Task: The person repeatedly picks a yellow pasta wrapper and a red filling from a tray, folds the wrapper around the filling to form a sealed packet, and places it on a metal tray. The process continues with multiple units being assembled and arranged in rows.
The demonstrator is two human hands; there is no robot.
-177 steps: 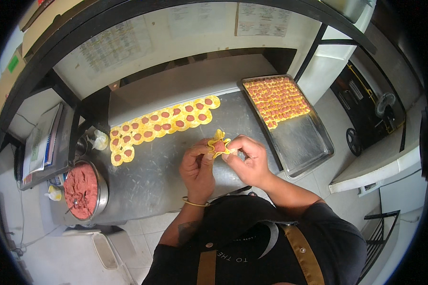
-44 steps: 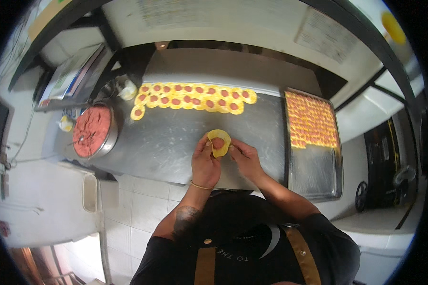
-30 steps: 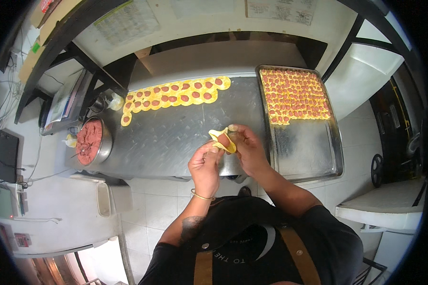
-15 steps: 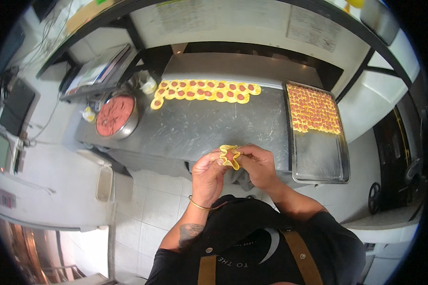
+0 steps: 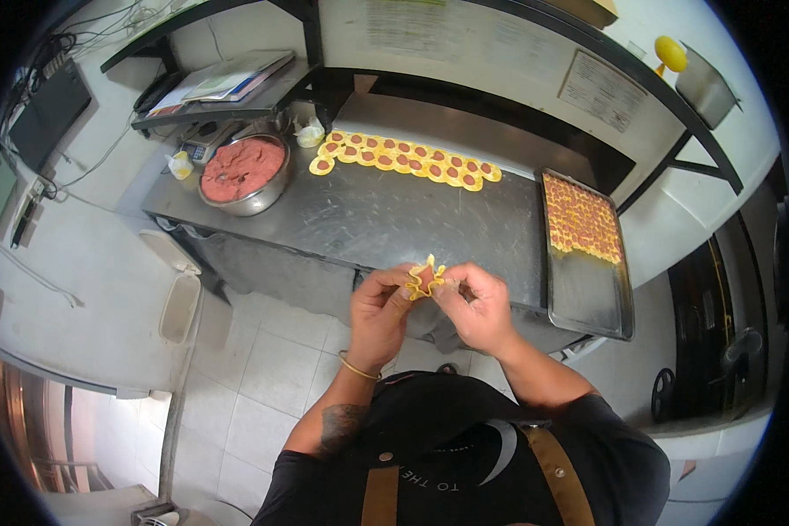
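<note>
A yellow wrapper (image 5: 415,294) with pink filling (image 5: 426,279) at its middle was held up between both hands, seen against the near edge of the bench (image 5: 342,219). Its left side was pinched in the grip of the left hand (image 5: 379,313), and its right side was likewise pinched in the grip of the right hand (image 5: 482,311). The rim was gathered into folds around the filling. Along the far side of the bench, flat wrappers (image 5: 409,170) topped with pink dabs were laid in rows. To their left, a metal bowl (image 5: 259,202) was heaped with pink paste (image 5: 241,165). At the bench's right end, the far part of a metal tray (image 5: 592,294) was covered with close-set filled pieces (image 5: 583,215).
</note>
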